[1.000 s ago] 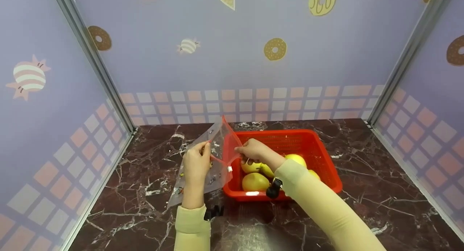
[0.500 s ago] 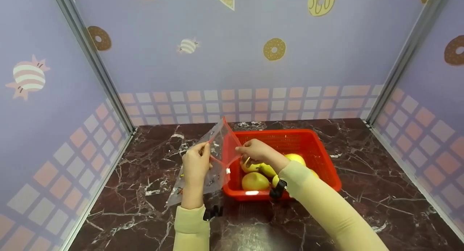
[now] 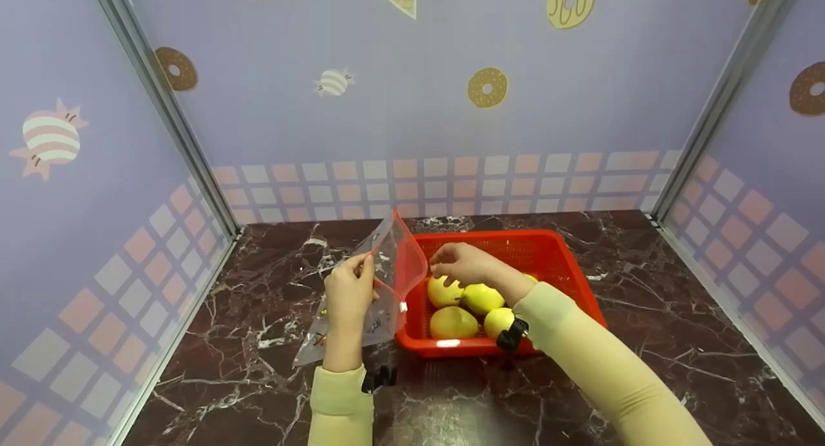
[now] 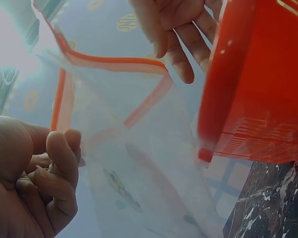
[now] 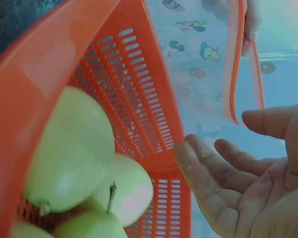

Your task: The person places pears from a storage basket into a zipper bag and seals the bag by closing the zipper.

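My left hand pinches one side of the mouth of a clear zip bag with a red seal strip and holds it upright just left of a red plastic basket. Seen from the left wrist, the left hand grips the bag beside the basket wall. My right hand hovers open over the basket's left end, just above several yellow-green fruits. From the right wrist, the right hand has an empty palm, with the fruits below it and the bag beyond.
The basket stands on a dark marble tabletop. Purple patterned walls enclose the table at the back and on both sides. Bare marble lies left of the bag and right of the basket.
My right hand let go of the bag's mouth and moved right, over the fruit in the basket. The left hand kept holding the bag in place.
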